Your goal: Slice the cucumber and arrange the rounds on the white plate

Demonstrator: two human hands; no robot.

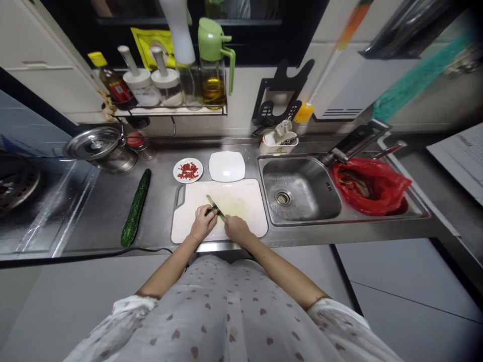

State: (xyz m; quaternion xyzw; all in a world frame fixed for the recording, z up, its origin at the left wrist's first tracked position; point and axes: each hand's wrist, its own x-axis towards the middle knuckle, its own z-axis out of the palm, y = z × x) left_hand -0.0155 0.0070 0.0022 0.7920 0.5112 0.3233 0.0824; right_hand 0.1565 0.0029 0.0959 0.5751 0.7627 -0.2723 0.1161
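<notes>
On the white cutting board, my left hand is closed on a small dark green piece, likely cut from a vegetable; the fingers cover most of it. My right hand grips the handle of a knife, whose blade points up and left and lies against the green piece. The knife's handle is hidden in the fist. A whole cucumber rests on the counter left of the board. Behind the board are a white plate with chopped red bits and a white square plate.
A steel sink sits right of the board, with a red plastic bag beyond it. At the back left stand a lidded steel pot and a red-capped jar. A shelf of bottles and seasoning jars hangs above the counter.
</notes>
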